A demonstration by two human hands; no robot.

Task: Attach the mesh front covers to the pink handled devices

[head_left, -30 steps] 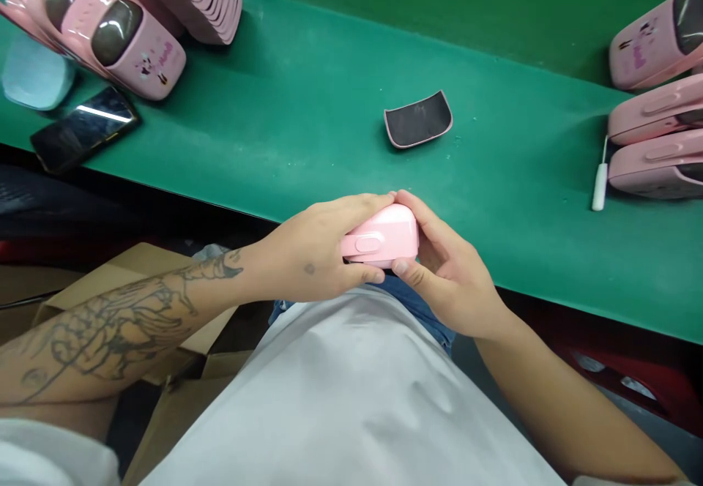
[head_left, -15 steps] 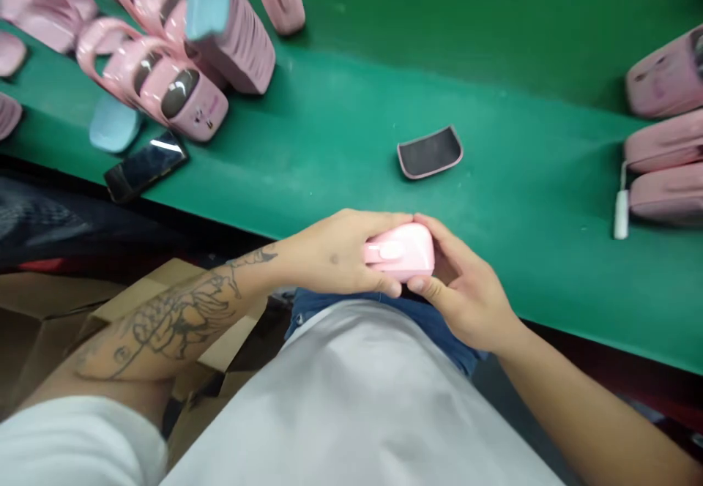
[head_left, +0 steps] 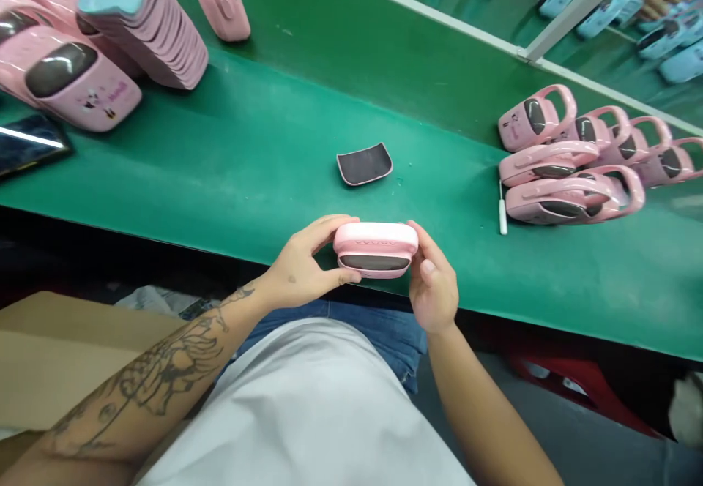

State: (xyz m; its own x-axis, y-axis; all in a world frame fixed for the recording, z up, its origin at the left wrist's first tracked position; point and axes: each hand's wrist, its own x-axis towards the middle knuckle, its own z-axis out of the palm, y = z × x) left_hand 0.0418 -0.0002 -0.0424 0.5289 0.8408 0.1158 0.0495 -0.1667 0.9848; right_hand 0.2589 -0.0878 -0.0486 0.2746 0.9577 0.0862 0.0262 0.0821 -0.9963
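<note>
The left hand (head_left: 307, 255) grips one end of a pink plastic case (head_left: 376, 241), fingers over the top and thumb along the front, while the right hand (head_left: 433, 288) pinches the other end between thumb and fingers. The case is held level, dark window toward the person, just over the near edge of the green bench mat (head_left: 247, 186). Straight beyond the case lies a dark-lined pink cover (head_left: 365, 163), with stacked pink shells (head_left: 143, 28) far to its left and a row of pink cases (head_left: 571, 160) to its right.
</note>
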